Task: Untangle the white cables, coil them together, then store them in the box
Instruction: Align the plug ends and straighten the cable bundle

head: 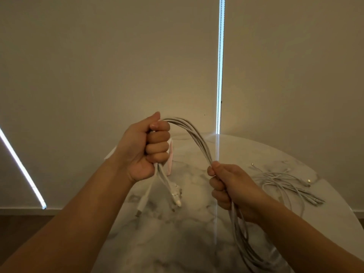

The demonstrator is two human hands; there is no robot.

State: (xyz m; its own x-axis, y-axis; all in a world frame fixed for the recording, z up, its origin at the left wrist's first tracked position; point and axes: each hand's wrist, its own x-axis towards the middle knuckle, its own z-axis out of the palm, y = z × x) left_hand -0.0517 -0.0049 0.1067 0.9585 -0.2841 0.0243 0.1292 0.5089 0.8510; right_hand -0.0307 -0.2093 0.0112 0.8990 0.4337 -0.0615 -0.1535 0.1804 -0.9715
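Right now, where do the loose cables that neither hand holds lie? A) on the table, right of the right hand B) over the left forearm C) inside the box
A: the loose cables lie on the table, right of the right hand, apart from the held bundle.

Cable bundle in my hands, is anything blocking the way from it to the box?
Nothing visible does. The cable bundle arcs between the left hand and right hand, and the box sits right behind the left hand. Its opening is hidden. The loose cables lie off to the right.
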